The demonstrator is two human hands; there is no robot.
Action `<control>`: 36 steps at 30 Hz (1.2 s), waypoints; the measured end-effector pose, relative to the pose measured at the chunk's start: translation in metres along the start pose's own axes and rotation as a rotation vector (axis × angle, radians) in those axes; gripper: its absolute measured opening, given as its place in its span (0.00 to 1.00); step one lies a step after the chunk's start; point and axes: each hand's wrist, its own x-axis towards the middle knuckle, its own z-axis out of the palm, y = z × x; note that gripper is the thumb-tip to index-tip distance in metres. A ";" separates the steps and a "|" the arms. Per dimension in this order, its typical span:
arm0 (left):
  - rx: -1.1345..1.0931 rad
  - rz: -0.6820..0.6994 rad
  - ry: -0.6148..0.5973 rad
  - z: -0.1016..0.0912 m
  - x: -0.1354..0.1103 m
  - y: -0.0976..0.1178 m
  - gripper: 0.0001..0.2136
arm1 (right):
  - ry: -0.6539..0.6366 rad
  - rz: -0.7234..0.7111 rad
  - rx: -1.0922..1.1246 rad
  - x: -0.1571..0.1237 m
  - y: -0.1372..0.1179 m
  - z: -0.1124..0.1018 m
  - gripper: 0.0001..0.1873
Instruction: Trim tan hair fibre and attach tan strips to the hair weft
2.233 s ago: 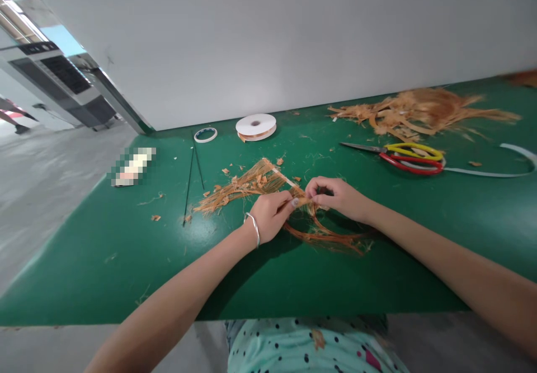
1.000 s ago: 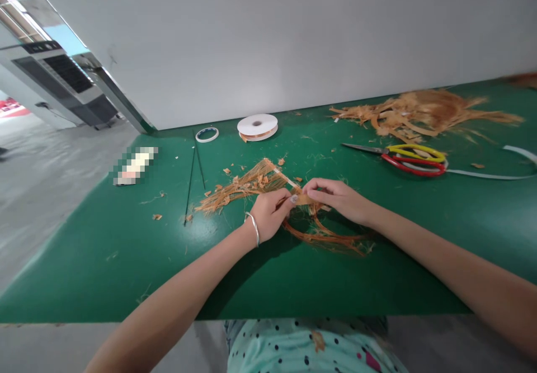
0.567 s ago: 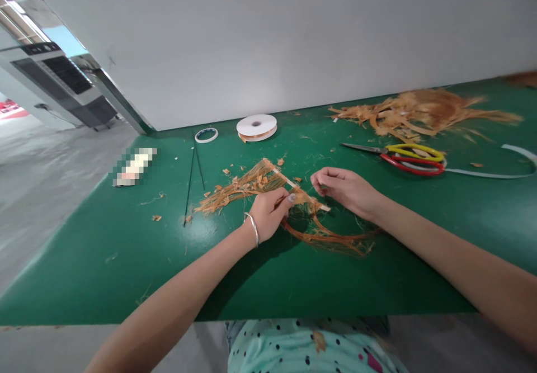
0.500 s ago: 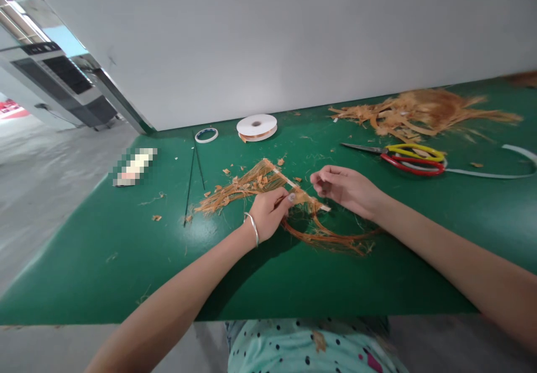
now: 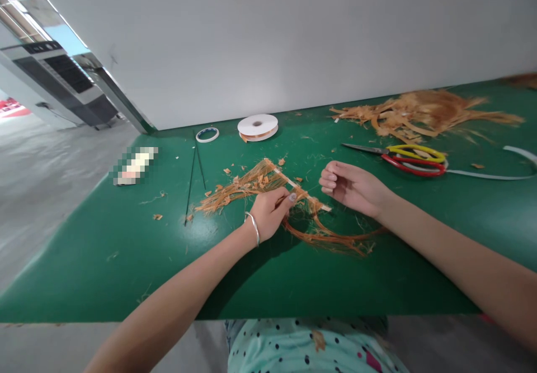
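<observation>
Counted 2 hands: left hand (image 5: 268, 213), right hand (image 5: 354, 185). Bracelet (image 5: 253, 229): 1. Orange fibre heaps were 2: near heap (image 5: 247, 185) at centre, far heap (image 5: 419, 113) at far right. Tape rolls were 2: big spool (image 5: 257, 127), small ring (image 5: 207, 135). Black rods (image 5: 191, 178): 2. Scissors (image 5: 413, 157): 1 pair. White strip (image 5: 490, 175): 1.

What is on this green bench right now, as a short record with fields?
Left hand: pinches the orange fibre bundle at its taped band
Right hand: hovers apart from the bundle, fingers curled; a held strand cannot be told
Tools: scissors, two black rods
Tape: white reel, small ring
Back right: loose fibre pile
Surface: green table
</observation>
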 end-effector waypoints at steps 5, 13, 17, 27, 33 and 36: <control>0.001 -0.003 -0.001 0.000 0.000 0.000 0.16 | 0.039 -0.038 -0.077 0.000 -0.003 0.000 0.18; 0.007 0.011 -0.007 0.000 0.000 -0.001 0.16 | 0.096 -0.030 0.120 0.002 -0.007 -0.005 0.18; 0.053 -0.009 0.024 -0.002 0.000 -0.002 0.16 | 0.198 -0.072 0.172 0.006 -0.013 -0.020 0.17; 0.009 0.003 0.054 -0.003 0.002 -0.005 0.16 | 0.614 -0.431 -0.054 0.010 -0.047 -0.077 0.13; 0.015 -0.001 0.051 -0.003 0.002 -0.003 0.16 | 0.616 -0.452 -0.050 0.011 -0.048 -0.093 0.17; 0.014 0.005 0.050 -0.003 0.001 -0.003 0.16 | 0.607 -0.417 -0.097 0.011 -0.051 -0.101 0.20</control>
